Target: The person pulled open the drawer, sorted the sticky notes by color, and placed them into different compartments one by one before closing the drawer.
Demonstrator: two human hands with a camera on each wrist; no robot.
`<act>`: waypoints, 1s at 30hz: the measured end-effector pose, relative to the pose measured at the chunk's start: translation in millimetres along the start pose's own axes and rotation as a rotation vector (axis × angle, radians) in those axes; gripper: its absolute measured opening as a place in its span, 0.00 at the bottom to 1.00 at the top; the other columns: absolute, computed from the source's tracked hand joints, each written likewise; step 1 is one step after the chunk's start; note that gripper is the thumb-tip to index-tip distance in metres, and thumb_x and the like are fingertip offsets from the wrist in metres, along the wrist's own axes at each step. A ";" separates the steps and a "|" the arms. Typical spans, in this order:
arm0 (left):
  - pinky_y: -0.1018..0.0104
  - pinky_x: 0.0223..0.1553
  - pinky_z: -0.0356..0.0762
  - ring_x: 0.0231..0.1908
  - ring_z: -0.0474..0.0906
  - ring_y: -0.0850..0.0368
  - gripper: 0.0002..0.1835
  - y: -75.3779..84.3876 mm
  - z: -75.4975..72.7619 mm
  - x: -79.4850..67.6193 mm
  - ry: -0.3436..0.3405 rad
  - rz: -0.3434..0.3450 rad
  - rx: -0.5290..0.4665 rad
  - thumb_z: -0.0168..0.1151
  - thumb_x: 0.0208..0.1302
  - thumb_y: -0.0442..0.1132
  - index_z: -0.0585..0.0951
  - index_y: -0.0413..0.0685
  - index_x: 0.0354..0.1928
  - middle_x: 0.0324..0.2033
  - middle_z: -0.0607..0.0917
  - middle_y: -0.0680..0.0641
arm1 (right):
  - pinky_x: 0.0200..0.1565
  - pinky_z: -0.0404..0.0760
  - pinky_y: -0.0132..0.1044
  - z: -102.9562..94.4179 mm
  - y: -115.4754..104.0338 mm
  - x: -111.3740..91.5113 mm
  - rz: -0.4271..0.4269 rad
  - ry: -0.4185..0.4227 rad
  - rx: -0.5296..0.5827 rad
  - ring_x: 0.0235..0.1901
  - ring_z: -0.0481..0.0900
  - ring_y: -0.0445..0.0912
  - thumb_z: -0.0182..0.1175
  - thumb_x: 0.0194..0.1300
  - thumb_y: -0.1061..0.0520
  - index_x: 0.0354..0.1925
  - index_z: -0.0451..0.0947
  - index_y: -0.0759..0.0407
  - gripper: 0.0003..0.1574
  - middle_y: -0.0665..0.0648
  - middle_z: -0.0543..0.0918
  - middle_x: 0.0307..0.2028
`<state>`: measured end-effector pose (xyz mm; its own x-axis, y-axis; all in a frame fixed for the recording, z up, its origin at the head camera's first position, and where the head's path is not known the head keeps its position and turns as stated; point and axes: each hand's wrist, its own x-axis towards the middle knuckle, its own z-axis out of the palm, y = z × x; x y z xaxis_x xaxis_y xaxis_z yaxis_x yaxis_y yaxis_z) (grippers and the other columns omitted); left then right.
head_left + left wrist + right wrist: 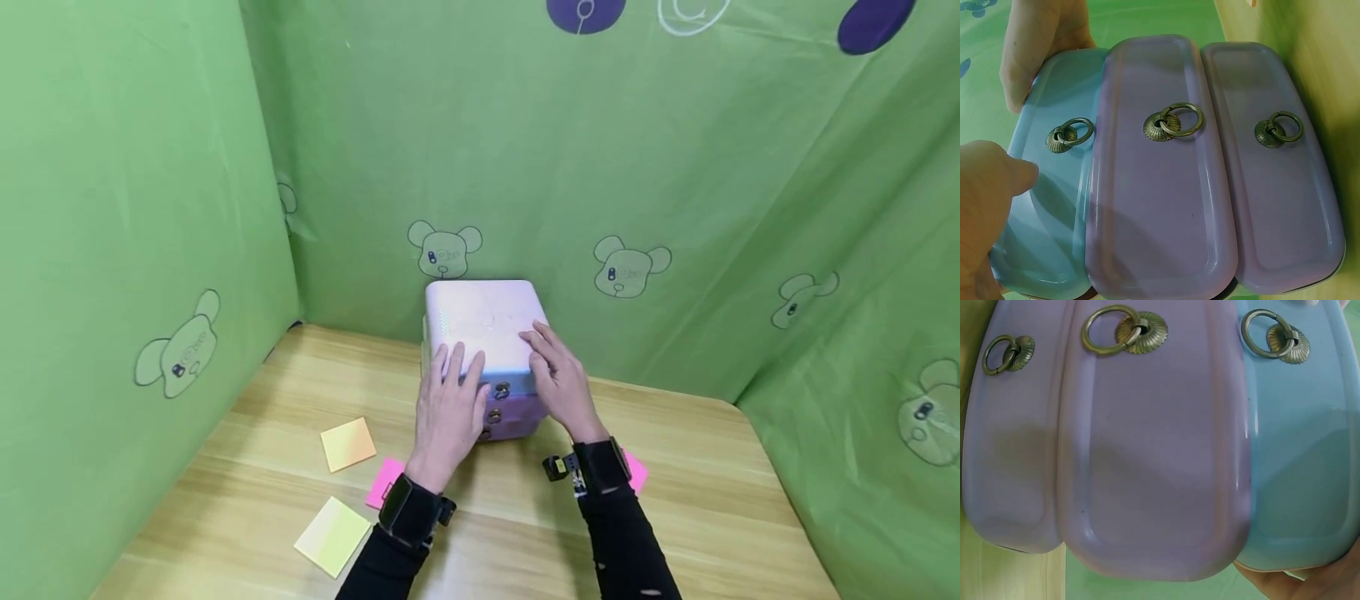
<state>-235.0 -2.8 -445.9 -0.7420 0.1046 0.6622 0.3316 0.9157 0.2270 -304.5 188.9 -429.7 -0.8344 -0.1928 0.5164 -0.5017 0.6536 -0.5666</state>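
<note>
While fingers (455, 364) touch the drawer box (487, 310), bear-printed curtain (525, 167), small lettering (628, 273) unreadable

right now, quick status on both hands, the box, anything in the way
Left hand on top of drawer box; right hand at its right edge. Three ring pulls on front. Orange note, yellow note off left, not blocking.

In head view, cannot see the drawer box (480, 310) whole behind left hand (448, 408) and right hand (562, 383); cannot make out faint marks (492, 322) on its top. Can see only parts of the left pink note (384, 481) and right pink note (637, 472) past the wrists.
</note>
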 end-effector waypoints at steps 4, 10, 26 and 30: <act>0.42 0.66 0.68 0.68 0.60 0.37 0.26 3.3 -0.2 -2.2 -0.007 -0.003 0.000 0.57 0.68 0.48 0.73 0.50 0.65 0.66 0.72 0.35 | 0.65 0.69 0.63 -2.0 1.0 -1.6 0.006 -0.006 0.009 0.68 0.65 0.58 0.46 0.74 0.53 0.63 0.76 0.48 0.23 0.58 0.68 0.72; 0.42 0.66 0.68 0.68 0.60 0.37 0.26 5.5 -1.1 -2.7 -0.007 -0.004 0.021 0.57 0.68 0.48 0.72 0.50 0.66 0.66 0.72 0.35 | 0.65 0.69 0.63 -4.9 2.7 0.2 -0.001 -0.027 0.013 0.69 0.64 0.58 0.45 0.76 0.51 0.64 0.75 0.48 0.24 0.58 0.67 0.72; 0.45 0.70 0.63 0.67 0.60 0.39 0.23 10.4 -1.0 -6.2 -0.005 0.009 0.017 0.56 0.68 0.47 0.74 0.48 0.63 0.65 0.73 0.37 | 0.64 0.68 0.65 -15.3 1.9 5.2 0.038 -0.109 0.038 0.69 0.64 0.60 0.45 0.76 0.52 0.66 0.73 0.50 0.24 0.58 0.63 0.74; 0.45 0.70 0.63 0.68 0.60 0.39 0.23 11.2 -1.4 -8.1 -0.001 0.010 0.004 0.56 0.68 0.47 0.74 0.47 0.62 0.66 0.73 0.36 | 0.64 0.68 0.66 -19.1 0.1 6.5 0.043 -0.139 0.043 0.68 0.65 0.60 0.45 0.76 0.52 0.66 0.73 0.50 0.25 0.58 0.63 0.74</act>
<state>-224.5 6.1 -447.7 -0.7394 0.1145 0.6634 0.3369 0.9161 0.2174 -305.6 201.6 -414.1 -0.8773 -0.2664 0.3992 -0.4717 0.6319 -0.6150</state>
